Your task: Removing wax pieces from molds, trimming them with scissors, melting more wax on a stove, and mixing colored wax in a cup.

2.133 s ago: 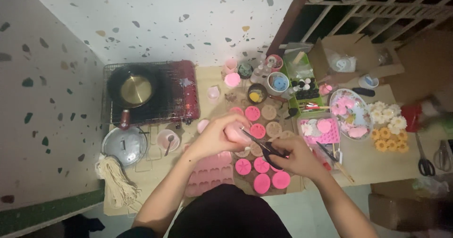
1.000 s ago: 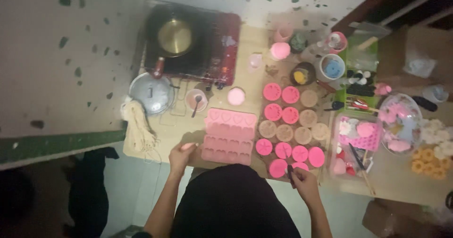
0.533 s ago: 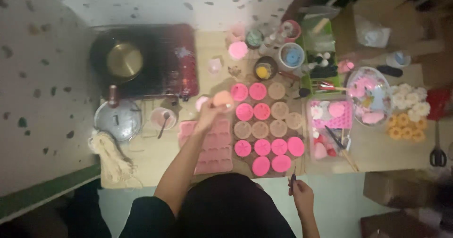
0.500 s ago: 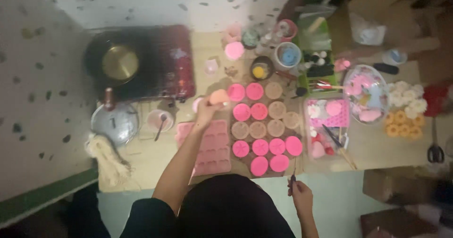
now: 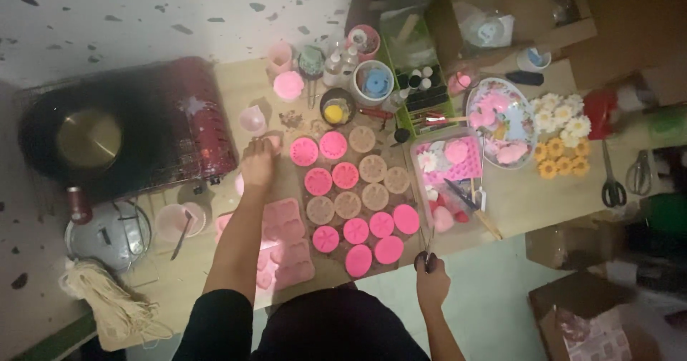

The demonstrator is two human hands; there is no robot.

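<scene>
Right hand (image 5: 431, 284), nearest the body at the front edge of the surface (image 5: 533, 207): grip closed round the dark handles of a pair of scissors (image 5: 426, 248), blades pointing away from the body, tips beside the nearest pink moulds.

Pink silicone tray mould (image 5: 283, 243) with heart-shaped cells: lies flat near the front edge, partly under the left forearm.

Round silicone moulds (image 5: 354, 189): rows of pink and tan discs on a brown mat, between the tray mould and a clear box (image 5: 447, 182) of pink pieces.

Left hand (image 5: 257, 162): stretched out past the tray mould, back of the hand up, resting at the far left corner of the round moulds beside the stove. A small pink object (image 5: 273, 140) shows at the fingertips; whether the grip holds it cannot be told.

Left of the arm: bundle of pale wick string (image 5: 107, 300), metal lid (image 5: 107, 233), small cup with spoon (image 5: 179, 223).

Red tabletop stove (image 5: 193, 121) with a dark pan (image 5: 86, 139).

Far edge: cups, small bottles, a bowl with yellow contents (image 5: 335, 110), green tray (image 5: 422, 82).

Far right: plate of pink shapes (image 5: 504, 121), white and yellow flower pieces (image 5: 562, 139), a second pair of scissors (image 5: 610, 182).
</scene>
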